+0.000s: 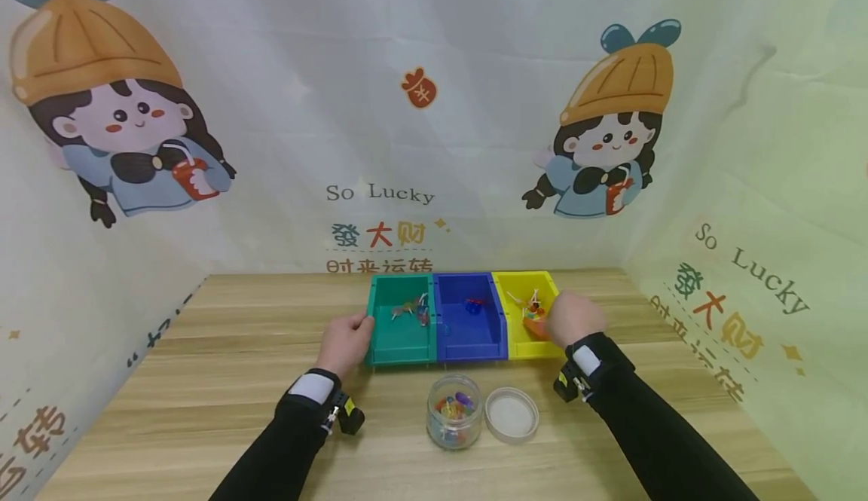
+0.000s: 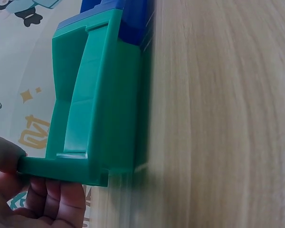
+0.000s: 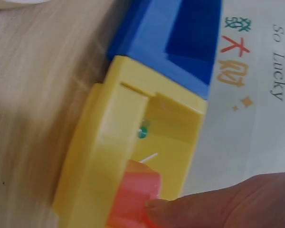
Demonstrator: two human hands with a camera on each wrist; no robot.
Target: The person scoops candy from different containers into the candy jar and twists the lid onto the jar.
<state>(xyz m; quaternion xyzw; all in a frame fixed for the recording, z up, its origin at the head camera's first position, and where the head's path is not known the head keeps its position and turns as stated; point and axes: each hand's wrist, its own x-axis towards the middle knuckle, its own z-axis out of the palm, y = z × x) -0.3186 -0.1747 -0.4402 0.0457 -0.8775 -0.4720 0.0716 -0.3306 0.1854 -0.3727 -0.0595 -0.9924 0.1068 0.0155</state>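
Note:
My left hand (image 1: 344,344) pinches the left wall of the green bin (image 1: 400,349), thumb on one side and fingers on the other in the left wrist view. Inside that bin lie several small clear and coloured pieces (image 1: 411,307). My right hand (image 1: 575,319) reaches into the yellow bin (image 1: 529,347) and holds an orange-red plastic piece (image 3: 135,194), the thumb pressed on its face; its kind I cannot tell. Several small pieces with white sticks (image 1: 533,304) lie beside it. Between these two stands the blue bin (image 1: 468,343), with small blue and red pieces (image 1: 475,305) in it.
In front of the bins an uncapped clear jar (image 1: 454,429) holds colourful small pieces. Its round whitish lid (image 1: 511,415) lies flat to the right of it. A printed cloth (image 1: 285,109) hangs behind and along both sides of the wooden table (image 1: 258,335).

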